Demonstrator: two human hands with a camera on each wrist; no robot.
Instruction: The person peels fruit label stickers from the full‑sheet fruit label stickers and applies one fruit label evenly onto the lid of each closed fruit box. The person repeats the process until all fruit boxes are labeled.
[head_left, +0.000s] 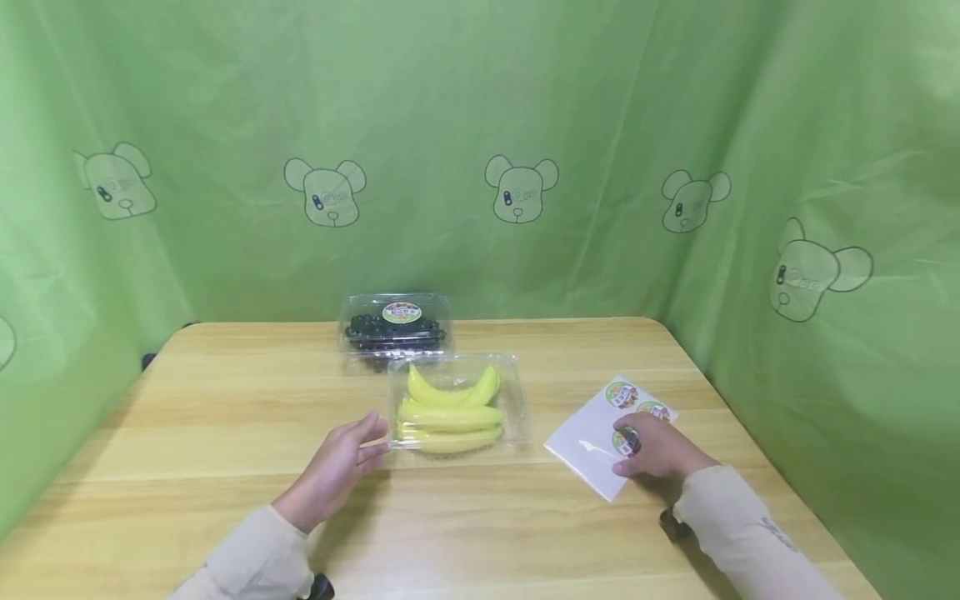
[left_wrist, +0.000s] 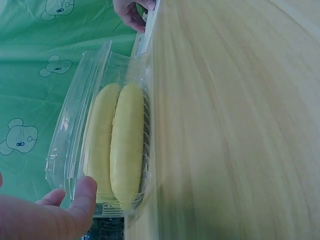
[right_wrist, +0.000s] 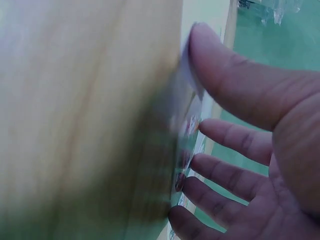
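Yellow bananas (head_left: 450, 417) lie in a clear plastic box (head_left: 513, 400) near the table's middle; its transparent lid shows raised in the left wrist view. My left hand (head_left: 337, 467) is at the box's left side, fingertips right at its wall, fingers loosely extended. To the right, a white sheet of round fruit stickers (head_left: 588, 442) lies on the table. Over its right part is my right hand (head_left: 656, 446), thumb at the sheet's edge and fingers spread on the stickers. In the right wrist view the sheet bends up near the thumb (right_wrist: 210, 55).
Behind the bananas stands a second clear box (head_left: 352, 304) of dark fruit with a round label (head_left: 402, 312) on its lid. Green curtains (head_left: 420, 100) with bear-head outlines surround the wooden table (head_left: 247, 400) at the back and sides.
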